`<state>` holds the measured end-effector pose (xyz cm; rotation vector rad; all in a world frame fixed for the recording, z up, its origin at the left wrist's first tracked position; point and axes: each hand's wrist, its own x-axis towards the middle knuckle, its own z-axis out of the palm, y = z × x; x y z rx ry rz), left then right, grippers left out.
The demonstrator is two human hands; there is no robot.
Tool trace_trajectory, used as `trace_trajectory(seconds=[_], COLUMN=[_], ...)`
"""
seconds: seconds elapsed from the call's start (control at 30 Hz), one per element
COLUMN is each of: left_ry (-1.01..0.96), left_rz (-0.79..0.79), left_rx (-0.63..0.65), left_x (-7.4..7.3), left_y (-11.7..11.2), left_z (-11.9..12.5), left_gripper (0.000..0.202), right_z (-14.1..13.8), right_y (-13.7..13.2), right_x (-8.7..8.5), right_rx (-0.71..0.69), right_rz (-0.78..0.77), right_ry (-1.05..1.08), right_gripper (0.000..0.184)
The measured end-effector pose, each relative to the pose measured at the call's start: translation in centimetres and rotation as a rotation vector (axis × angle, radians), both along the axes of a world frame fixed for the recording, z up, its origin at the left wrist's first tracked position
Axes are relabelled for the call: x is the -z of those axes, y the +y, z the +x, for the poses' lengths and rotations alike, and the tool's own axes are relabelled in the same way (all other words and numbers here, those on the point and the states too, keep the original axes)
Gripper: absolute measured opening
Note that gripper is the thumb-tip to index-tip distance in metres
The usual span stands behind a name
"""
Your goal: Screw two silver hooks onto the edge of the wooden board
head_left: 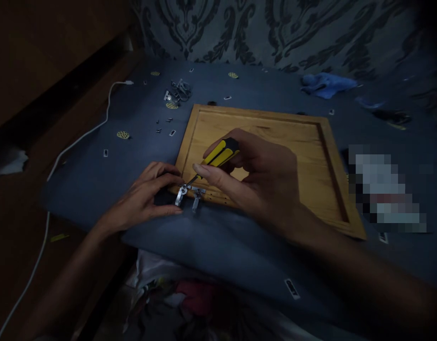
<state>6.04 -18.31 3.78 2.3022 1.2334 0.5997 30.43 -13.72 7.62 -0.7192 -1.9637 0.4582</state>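
Note:
A wooden framed panel [311, 142] lies flat on a blue cloth. At its near left corner sits a metal hinge [190, 194]. My right hand [261, 175] is closed round a yellow and black screwdriver [220, 154], whose tip points down at the hinge. My left hand [147, 194] rests on the cloth beside the corner, its fingers curled against the hinge and holding it in place.
More metal hinges [179, 90], small screws [163, 125] and round yellow discs [123, 135] lie scattered on the blue cloth [97, 180] at the back left. A white cable [79, 139] runs along the left side. A crumpled blue rag [325, 84] lies at the back right.

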Motion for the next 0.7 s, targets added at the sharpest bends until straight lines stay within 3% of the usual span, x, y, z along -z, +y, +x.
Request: trace_trajectory(seconds=[0.7], left_ry=[0.005], left_rz=[-0.03], left_rx=[-0.019], left_x=[-0.14], left_y=[0.1], left_z=[0.09], left_gripper=[0.052], right_z=[-0.16], right_y=[-0.47], right_x=[-0.05], right_rx=[-0.023], right_rz=[0.023], right_ry=[-0.042], right_gripper=[0.019])
